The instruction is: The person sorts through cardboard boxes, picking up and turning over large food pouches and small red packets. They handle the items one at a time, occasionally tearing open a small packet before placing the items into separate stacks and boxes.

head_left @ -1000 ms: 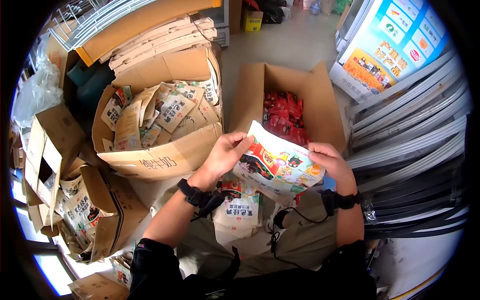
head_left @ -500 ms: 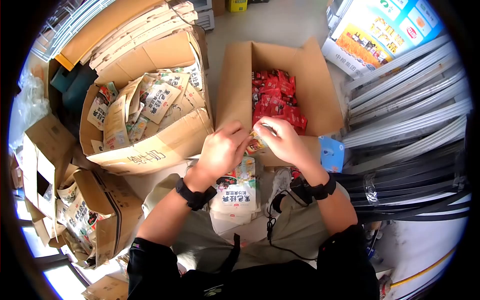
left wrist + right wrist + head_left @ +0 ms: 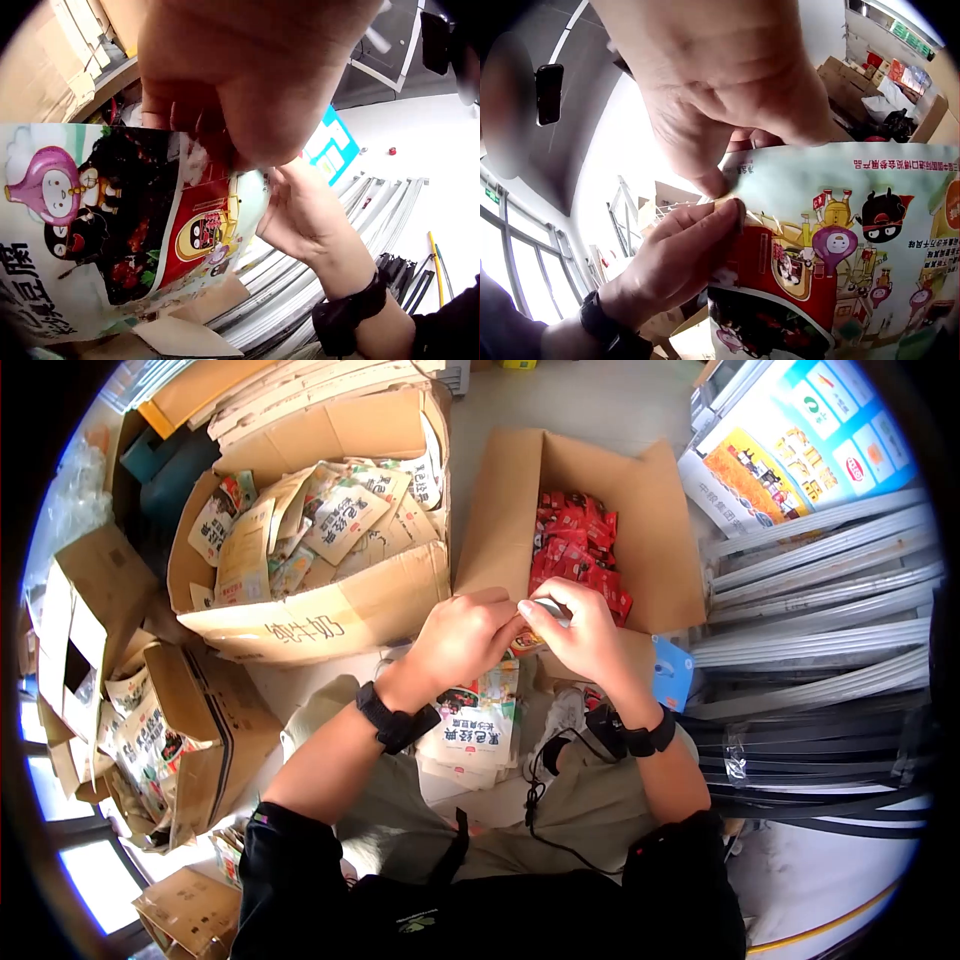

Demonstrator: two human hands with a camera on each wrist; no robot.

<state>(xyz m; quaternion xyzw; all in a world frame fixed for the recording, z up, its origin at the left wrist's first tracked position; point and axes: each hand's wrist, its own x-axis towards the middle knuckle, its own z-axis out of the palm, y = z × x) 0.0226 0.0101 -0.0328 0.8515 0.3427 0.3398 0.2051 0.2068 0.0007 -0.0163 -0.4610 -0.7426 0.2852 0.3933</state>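
Note:
A printed food pouch with cartoon figures and a red panel is held up before the person. The left hand pinches its upper edge near one corner; in the right wrist view thumb and fingers close on that edge. Right beside it, the right hand grips the same edge, its thumb almost meeting the left thumb. From the head view most of the pouch is hidden below the hands, while the left wrist view shows its printed front. Beneath, between the legs, lies a stack of similar pouches.
Ahead stands an open carton with red packets inside. To its left, a larger carton is full of pouches, and another box of pouches sits lower left. Bundled white strips and black strips line the right.
The hands were apart, stretching the pouch by its two sides; they have come together at one part of its upper edge and stayed there. The head view has shifted slightly.

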